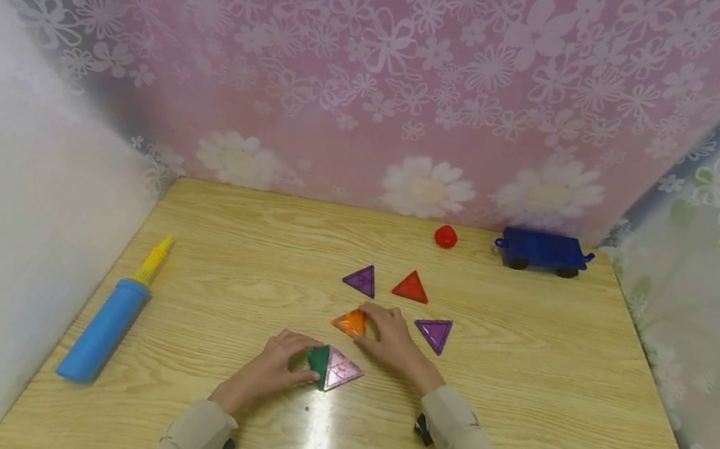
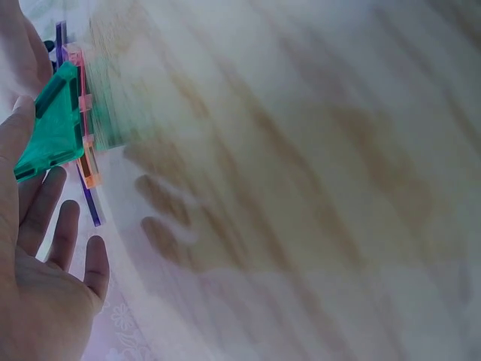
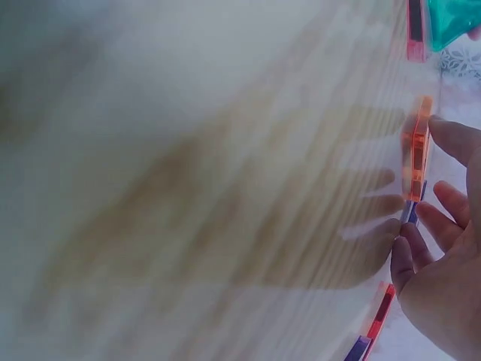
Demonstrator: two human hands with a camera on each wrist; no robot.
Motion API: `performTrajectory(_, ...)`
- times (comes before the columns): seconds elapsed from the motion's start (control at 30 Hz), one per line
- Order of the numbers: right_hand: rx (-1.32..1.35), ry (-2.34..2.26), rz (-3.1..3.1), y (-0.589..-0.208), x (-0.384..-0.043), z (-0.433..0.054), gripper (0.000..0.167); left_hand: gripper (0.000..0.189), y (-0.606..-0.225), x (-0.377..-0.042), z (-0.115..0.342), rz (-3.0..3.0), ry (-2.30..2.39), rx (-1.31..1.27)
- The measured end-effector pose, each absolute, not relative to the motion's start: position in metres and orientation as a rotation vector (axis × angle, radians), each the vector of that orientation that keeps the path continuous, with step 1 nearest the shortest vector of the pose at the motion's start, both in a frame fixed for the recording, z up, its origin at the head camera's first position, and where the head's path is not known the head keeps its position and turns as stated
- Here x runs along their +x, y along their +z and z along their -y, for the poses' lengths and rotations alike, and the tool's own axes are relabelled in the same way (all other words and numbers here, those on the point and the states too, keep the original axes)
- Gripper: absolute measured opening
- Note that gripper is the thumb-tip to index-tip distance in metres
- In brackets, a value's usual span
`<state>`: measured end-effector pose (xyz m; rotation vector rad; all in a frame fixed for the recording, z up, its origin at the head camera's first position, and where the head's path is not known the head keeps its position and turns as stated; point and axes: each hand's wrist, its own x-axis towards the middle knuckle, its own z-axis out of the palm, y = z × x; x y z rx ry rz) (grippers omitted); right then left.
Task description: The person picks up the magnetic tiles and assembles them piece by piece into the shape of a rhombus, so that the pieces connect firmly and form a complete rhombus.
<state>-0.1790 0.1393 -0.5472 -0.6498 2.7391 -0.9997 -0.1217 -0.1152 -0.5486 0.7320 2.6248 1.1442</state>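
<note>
My left hand (image 1: 269,369) pinches a green translucent triangle tile (image 1: 318,359) between thumb and fingers. That tile (image 2: 58,124) looks tilted off the table in the left wrist view. Its edge meets a pink triangle tile (image 1: 342,370) in the head view. Farther back, my right hand (image 1: 393,340) holds an orange triangle tile (image 1: 349,322) by its edges, thumb on the near side. The right wrist view shows the orange tile (image 3: 418,154) edge-on, low over the table. Around it lie a purple triangle (image 1: 362,280), a red triangle (image 1: 412,287) and another purple triangle (image 1: 434,334).
A blue and yellow hand pump (image 1: 106,330) lies along the table's left side. At the back right stand a small red object (image 1: 446,236) and a dark blue toy wagon (image 1: 542,252) with black wheels. Flowered curtains (image 1: 382,87) border the wooden table (image 1: 515,406).
</note>
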Motion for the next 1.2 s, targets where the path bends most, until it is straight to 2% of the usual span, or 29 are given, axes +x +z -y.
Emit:
performTrajectory(0.53, -0.588, -0.996, -2.757, -0.5466, -0.1806, -0.1352, 0.061, 0.049, -0.5488, -0.1221, 0.1136, -2.632, 1.137, 0.744)
performTrajectory(0.73, -0.516, -1.161, -2.69, -0.5489, -0.1763, -0.1331, 0.068, 0.049, -0.5478, -0.1216, 0.1135, -2.644, 1.13, 0.745)
performTrajectory(1.2, -0.449, -1.387, -2.595, -0.5529, -0.1746, -0.1373, 0.066, 0.049, -0.5457, -0.1223, 0.1108, -2.627, 1.146, 0.696)
